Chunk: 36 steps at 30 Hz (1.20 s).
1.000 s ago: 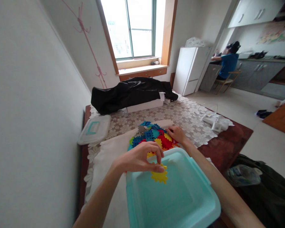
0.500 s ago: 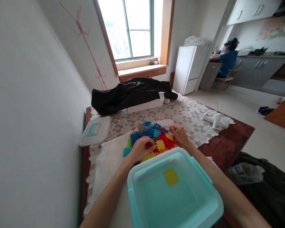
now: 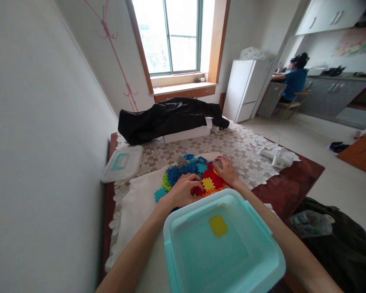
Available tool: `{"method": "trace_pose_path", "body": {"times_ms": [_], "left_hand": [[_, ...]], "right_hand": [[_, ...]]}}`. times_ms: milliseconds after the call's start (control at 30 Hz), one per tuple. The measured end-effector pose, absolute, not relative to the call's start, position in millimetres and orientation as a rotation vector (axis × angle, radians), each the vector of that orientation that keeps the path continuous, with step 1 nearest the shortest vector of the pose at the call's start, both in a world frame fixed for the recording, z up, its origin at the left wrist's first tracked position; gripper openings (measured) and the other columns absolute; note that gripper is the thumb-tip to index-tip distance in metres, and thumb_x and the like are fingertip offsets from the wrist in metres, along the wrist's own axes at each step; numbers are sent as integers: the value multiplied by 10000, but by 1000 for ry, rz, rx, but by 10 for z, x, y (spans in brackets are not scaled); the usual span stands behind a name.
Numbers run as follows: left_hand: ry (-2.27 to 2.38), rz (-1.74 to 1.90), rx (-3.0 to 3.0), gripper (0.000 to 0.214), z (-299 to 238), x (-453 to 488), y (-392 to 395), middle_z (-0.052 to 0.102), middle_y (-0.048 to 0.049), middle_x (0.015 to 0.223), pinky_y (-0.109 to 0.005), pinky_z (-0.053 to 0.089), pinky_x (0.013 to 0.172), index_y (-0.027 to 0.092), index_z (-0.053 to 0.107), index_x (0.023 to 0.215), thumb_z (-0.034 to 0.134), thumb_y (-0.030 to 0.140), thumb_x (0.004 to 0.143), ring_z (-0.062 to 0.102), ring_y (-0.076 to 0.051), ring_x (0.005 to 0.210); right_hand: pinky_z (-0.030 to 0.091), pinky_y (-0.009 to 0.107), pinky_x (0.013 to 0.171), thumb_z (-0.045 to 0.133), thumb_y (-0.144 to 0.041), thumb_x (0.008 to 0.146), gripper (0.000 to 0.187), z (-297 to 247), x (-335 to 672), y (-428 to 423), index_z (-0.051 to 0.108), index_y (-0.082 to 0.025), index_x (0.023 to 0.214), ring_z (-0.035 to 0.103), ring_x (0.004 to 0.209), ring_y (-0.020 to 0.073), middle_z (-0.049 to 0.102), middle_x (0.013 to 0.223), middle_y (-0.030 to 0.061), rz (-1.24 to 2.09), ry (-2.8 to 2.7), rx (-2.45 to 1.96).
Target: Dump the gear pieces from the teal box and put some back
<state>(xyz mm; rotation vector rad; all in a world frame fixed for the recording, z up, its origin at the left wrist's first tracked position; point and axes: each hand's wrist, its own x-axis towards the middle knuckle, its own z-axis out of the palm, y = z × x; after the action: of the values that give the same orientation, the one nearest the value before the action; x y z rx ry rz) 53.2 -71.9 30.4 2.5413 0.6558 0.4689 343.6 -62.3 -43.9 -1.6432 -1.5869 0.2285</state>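
Puzzle tiles [image 3: 187, 171] lie heaped just ahead of the bin [image 3: 201, 208], which sits within easy reach of both hands, with one yellow tile [image 3: 218, 226] inside it. Left hand [image 3: 181, 191] curls over the heap's near side; whether it grips the red tile [image 3: 197, 190] there is hidden. Right hand [image 3: 227, 171] rests half-open on the far edge, fingers touching tiles.

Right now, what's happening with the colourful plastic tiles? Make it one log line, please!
Left hand: on colourful interlocking plastic tiles | Right hand: on tiles' right edge | Teal plastic tub: one yellow tile inside
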Motion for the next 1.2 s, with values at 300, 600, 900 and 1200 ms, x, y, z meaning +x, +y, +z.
{"method": "trace_pose_path", "body": {"times_ms": [300, 600, 900, 1200], "left_hand": [[702, 541, 2471, 236, 235, 574, -693, 761, -45, 1154, -384, 435, 971, 227, 777, 782, 793, 436, 891, 674, -216, 1057], [615, 427, 2557, 204, 314, 531, -731, 721, -39, 1248, -392, 416, 1063, 269, 818, 907, 862, 437, 798, 647, -241, 1146], [592, 617, 2294, 295, 182, 572, -650, 770, -82, 1060, -337, 490, 950, 211, 809, 799, 806, 497, 870, 681, -195, 973], [816, 866, 1617, 549, 232, 520, -580, 643, -1, 672, -207, 371, 559, 129, 698, 818, 768, 673, 809, 494, -91, 592]], "right_hand": [[409, 439, 1230, 515, -475, 1036, 387, -337, 3484, -488, 719, -230, 1254, 574, 1395, 265, 648, 1451, 99, 331, -1732, -1683], [421, 486, 1225, 460, -483, 1053, 417, -408, 3510, -569, 736, -243, 1252, 572, 1416, 284, 637, 1493, 98, 337, -1736, -1661], [421, 507, 1232, 488, -464, 1041, 393, -430, 3541, -574, 749, -246, 1238, 579, 1405, 288, 639, 1489, 94, 344, -1737, -1639], [399, 498, 1251, 466, -484, 1044, 437, -478, 3543, -565, 725, -214, 1271, 563, 1425, 283, 628, 1502, 108, 346, -1747, -1641]]}}
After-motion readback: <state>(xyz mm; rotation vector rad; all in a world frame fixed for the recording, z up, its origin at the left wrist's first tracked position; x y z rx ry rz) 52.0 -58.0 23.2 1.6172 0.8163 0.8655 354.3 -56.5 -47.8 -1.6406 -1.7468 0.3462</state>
